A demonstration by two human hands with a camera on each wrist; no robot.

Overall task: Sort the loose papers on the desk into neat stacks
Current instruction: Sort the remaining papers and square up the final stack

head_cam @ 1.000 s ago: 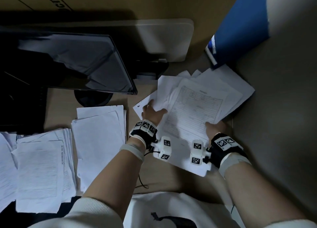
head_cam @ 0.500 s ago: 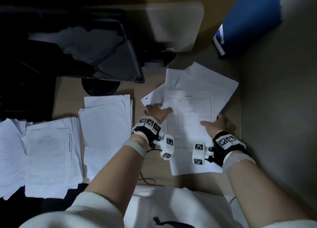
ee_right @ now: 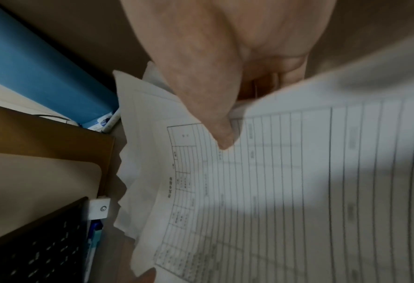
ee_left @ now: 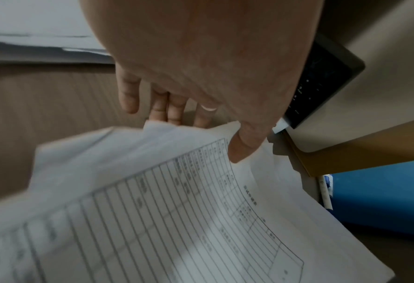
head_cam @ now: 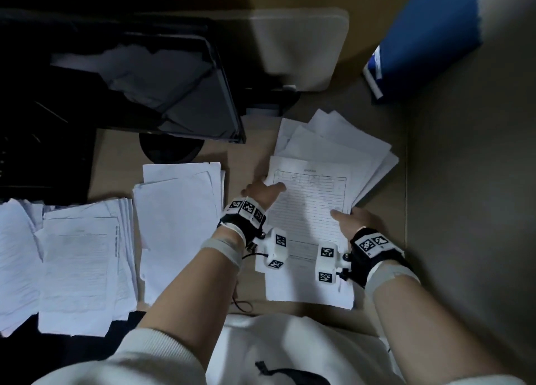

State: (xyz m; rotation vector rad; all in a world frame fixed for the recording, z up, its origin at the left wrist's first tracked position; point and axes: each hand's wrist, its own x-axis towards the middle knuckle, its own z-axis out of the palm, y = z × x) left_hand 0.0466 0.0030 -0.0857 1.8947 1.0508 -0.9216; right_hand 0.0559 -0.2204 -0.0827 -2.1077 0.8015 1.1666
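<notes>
A fanned bundle of white papers (head_cam: 324, 164) with a ruled form on top (head_cam: 310, 207) is held between both hands at the right of the desk. My left hand (head_cam: 262, 191) grips its left edge, thumb on the form (ee_left: 239, 149), fingers beneath. At the bundle's right edge my right hand (head_cam: 348, 218) pinches it, thumb on top (ee_right: 221, 134). A white sheet (head_cam: 307, 286) lies on the desk under the wrists. Two more paper stacks lie left: one in the middle (head_cam: 179, 210), a wider loose one at far left (head_cam: 66, 254).
A dark monitor (head_cam: 139, 74) with its round base (head_cam: 171, 149) stands at the back left, a keyboard (ee_right: 38, 249) beneath it. A blue folder (head_cam: 429, 36) leans at the back right. A grey partition wall (head_cam: 470, 210) bounds the right side.
Both hands have gathered the spread sheets into a tighter bundle and turned it more upright; the right thumb now sits on the form's right edge.
</notes>
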